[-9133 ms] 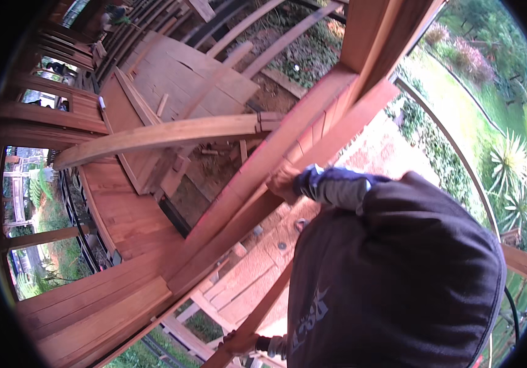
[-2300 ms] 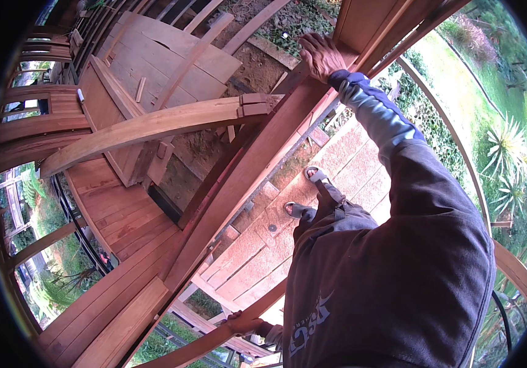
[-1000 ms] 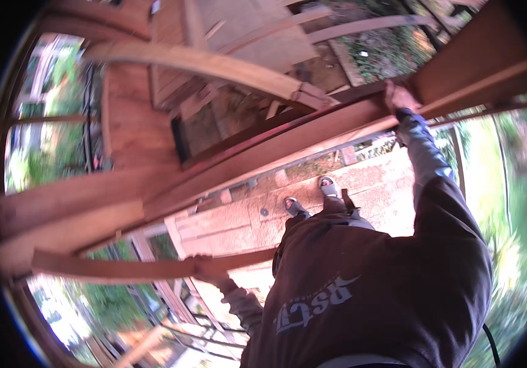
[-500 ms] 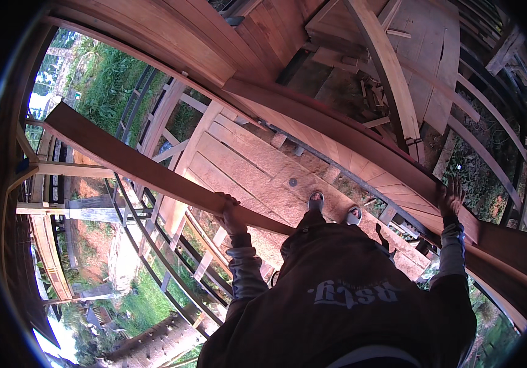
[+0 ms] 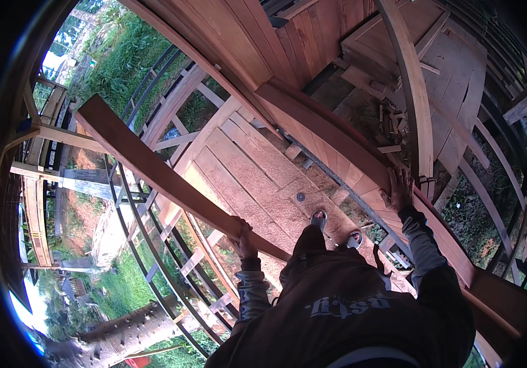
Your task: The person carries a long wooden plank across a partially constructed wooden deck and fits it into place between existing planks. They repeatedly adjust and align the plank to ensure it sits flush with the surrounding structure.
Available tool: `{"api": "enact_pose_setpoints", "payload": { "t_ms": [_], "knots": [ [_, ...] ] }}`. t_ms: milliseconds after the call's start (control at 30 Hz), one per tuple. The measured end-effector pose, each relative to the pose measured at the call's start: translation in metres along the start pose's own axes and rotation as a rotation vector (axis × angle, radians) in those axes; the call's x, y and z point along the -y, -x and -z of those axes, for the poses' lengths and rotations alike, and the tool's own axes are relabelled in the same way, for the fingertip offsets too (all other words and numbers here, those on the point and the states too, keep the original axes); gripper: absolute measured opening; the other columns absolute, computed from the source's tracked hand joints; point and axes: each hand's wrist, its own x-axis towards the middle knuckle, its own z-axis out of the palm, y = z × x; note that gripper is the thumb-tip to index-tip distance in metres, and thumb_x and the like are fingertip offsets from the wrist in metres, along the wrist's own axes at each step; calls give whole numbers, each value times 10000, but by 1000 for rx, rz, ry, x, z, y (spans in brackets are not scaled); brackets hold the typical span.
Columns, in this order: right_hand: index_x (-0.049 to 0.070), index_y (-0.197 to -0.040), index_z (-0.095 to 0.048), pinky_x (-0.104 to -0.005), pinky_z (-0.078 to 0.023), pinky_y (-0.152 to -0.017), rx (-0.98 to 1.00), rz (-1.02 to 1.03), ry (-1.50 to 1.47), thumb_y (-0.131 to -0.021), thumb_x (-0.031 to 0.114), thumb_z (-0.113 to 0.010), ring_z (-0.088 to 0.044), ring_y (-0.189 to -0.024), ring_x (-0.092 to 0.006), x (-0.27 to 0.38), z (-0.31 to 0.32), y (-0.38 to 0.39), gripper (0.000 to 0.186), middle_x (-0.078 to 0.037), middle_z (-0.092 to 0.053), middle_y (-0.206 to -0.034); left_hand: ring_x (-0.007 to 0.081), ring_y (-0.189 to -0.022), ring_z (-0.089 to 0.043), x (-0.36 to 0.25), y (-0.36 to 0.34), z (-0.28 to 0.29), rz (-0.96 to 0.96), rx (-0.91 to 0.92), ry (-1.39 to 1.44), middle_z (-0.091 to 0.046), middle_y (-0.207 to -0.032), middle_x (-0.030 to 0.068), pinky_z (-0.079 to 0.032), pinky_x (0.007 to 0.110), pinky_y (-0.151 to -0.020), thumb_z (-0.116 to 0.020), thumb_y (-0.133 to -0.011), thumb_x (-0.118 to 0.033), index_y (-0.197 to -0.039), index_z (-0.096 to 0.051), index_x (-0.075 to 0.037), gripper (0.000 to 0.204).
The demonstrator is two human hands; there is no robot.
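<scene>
W/ our L hand (image 5: 244,240) we grip the plank (image 5: 153,168), which slants out ahead-left of it and, as we judge, is not yet fixed, while our R hand (image 5: 400,189), fingers spread, rests on the rail (image 5: 319,121), already lying along the wall (image 5: 348,176) below it.

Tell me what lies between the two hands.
Going from the left hand to the right hand, the head view shows a dusty plank floor, sandalled feet, then narrow boards beside the wooden rail.
</scene>
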Motion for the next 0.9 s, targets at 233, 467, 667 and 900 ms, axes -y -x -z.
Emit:
{"api": "enact_pose_setpoints", "payload": {
  "t_ms": [233,467,667,900],
  "knots": [
    [54,-1198,-466,-521,-371,-928,-7,316,6,-801,235,-596,-482,-1086,-397,76,5,-53,455,-216,-494,-1140,144,-798,-493,63,-47,67,38,-77,-105,-509,-882,30,-417,279,-694,-646,-771,-219,-1041,-531,-6,363],
    [60,-721,-513,-410,-485,-507,266,949,-133,-827,258,-567,-613,-565,-284,280,-65,-226,230,-94,-574,-605,163,-897,-524,112,-86,104,144,-165,-226,-559,-995,75,-441,309,-787,-630,-814,-149,-1076,-547,33,329],
    [76,-661,-501,-404,-473,-423,224,1358,-19,-803,220,-528,-613,-504,-286,374,-152,-342,203,-100,-573,-543,164,-928,-499,120,-96,139,342,-414,-133,-542,-991,58,-400,330,-858,-623,-775,-121,-1082,-551,-10,335],
    [55,-724,-511,-382,-539,-608,631,1083,252,-908,199,-457,-651,-673,-280,386,-142,-376,239,-111,-627,-705,171,-902,-486,117,-103,158,403,-469,-176,-518,-996,59,-396,324,-826,-600,-765,-142,-1160,-491,-23,426]
  ]
}}
